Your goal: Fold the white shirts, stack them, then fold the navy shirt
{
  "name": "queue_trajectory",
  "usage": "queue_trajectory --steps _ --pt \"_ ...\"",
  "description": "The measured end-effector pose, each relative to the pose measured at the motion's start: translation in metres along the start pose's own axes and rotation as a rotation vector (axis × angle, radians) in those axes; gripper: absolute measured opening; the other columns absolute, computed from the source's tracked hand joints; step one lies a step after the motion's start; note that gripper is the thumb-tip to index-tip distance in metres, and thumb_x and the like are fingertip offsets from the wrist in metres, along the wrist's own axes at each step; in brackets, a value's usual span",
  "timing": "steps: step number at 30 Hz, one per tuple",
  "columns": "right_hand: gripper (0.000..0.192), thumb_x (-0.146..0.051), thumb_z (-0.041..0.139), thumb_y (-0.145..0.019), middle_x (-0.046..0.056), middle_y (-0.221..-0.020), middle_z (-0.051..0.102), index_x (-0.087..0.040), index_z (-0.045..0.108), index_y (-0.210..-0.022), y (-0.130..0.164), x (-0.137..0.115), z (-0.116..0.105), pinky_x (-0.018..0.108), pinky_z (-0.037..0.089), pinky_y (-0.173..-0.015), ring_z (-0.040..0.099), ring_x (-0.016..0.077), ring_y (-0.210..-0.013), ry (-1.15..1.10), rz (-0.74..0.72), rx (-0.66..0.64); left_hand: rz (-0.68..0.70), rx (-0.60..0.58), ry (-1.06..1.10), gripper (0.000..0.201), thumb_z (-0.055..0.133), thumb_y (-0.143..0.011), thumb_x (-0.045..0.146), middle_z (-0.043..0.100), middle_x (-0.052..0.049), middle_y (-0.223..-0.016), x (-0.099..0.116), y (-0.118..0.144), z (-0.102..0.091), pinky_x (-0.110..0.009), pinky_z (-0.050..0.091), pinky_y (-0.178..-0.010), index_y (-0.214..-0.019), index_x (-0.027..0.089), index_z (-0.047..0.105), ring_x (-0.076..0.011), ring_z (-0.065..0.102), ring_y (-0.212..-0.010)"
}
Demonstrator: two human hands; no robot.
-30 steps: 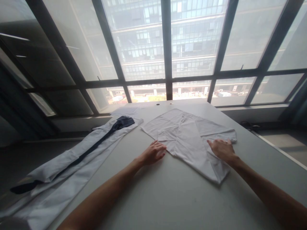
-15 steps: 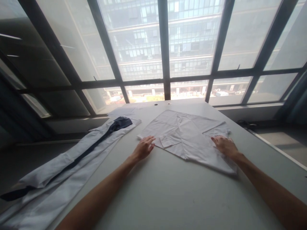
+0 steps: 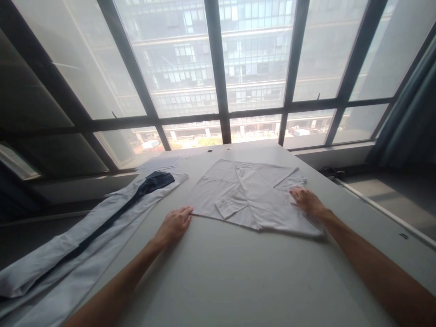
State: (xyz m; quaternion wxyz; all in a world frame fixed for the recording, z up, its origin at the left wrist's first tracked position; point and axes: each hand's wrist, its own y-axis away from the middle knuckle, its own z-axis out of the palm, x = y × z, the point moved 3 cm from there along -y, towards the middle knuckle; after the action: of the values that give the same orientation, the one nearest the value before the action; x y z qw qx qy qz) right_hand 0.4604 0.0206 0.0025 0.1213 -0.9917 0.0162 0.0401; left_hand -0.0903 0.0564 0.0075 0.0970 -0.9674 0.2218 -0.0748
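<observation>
A white shirt (image 3: 259, 195) lies partly folded on the white table (image 3: 218, 272), with one short sleeve (image 3: 231, 203) turned in across its front. My left hand (image 3: 174, 227) rests on the table at the shirt's left corner, fingers stretched out and their tips touching the fabric edge. On the shirt's right side, my right hand (image 3: 307, 201) lies over the cloth with its fingers extended. Neither hand shows a grip on the fabric.
To the left, a long white garment with a dark strip (image 3: 112, 220) lies along the table edge. Sheets of paper (image 3: 158, 162) lie beyond it. Large windows (image 3: 252, 59) rise behind the table, and a curtain (image 3: 405, 109) hangs at right.
The view has swung to the right. My left hand has moved left along the shirt's near edge to its corner, which now lies flatter. My right hand stays on the right side.
</observation>
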Motion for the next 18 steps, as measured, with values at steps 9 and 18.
queue_trajectory --steps 9,18 --pt "0.032 -0.031 0.046 -0.098 0.014 -0.111 0.074 -0.016 0.073 -0.099 0.001 0.012 -0.026 0.038 0.049 -0.1 0.067 0.026 -0.108 -0.28 -0.211 0.246 0.219 -0.176 0.103 0.013 0.055 -0.095 0.023 0.072 -0.004 -0.099 0.038 0.065 -0.046 -0.03 0.049 -0.082 -0.097 0.026 0.068 -0.0219 0.069 -0.091" --pt "0.031 -0.045 0.057 -0.095 0.011 -0.106 0.072 -0.021 0.076 -0.092 0.06 0.015 -0.042 0.04 0.053 -0.093 0.068 0.0266 -0.1 -0.436 -0.363 -0.001 0.365 -0.059 0.178 0.034 0.048 -0.096 0.015 0.072 -0.006 -0.117 0.013 0.069 -0.042 -0.034 0.055 -0.093 -0.119 0.028 0.07 -0.0226 0.068 -0.106"
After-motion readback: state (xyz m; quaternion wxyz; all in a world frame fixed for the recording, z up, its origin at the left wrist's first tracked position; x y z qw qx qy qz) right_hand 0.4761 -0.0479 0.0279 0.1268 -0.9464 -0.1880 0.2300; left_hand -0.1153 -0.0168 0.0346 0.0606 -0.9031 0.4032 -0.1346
